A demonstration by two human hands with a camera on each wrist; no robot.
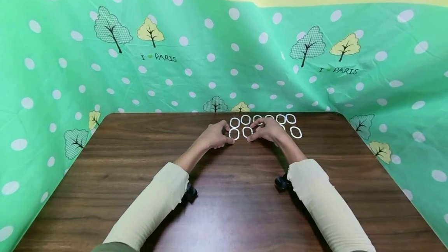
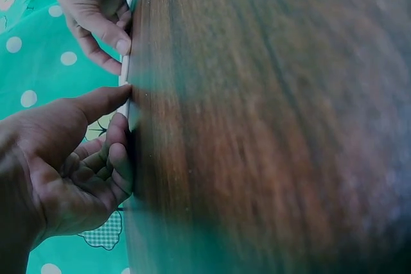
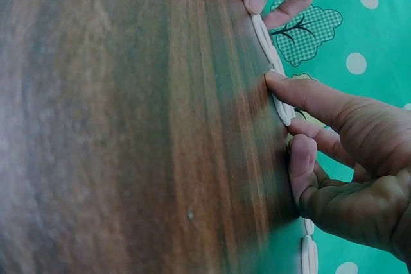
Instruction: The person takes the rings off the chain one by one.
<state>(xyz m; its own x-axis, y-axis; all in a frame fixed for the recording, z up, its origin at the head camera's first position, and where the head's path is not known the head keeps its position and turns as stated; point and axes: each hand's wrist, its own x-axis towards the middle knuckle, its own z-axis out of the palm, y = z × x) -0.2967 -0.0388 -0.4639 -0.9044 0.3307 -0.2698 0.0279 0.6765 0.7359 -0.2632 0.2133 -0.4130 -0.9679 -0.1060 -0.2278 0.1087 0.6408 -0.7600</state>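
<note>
Thin white oval rings lie in two rows near the table's far edge. My left hand pinches the leftmost front ring by its rim, thumb at the near side and a finger at the far left. Beside it, my right hand holds the second front ring between thumb and fingertips; the right wrist view shows this ring flat on the wood. The right hand hides part of the front row. At that row's right end lies another ring.
A back row of several rings, among them a left one and a right one, runs just behind the hands. The dark wooden table ends close behind them. A green dotted cloth hangs around the table's back and sides.
</note>
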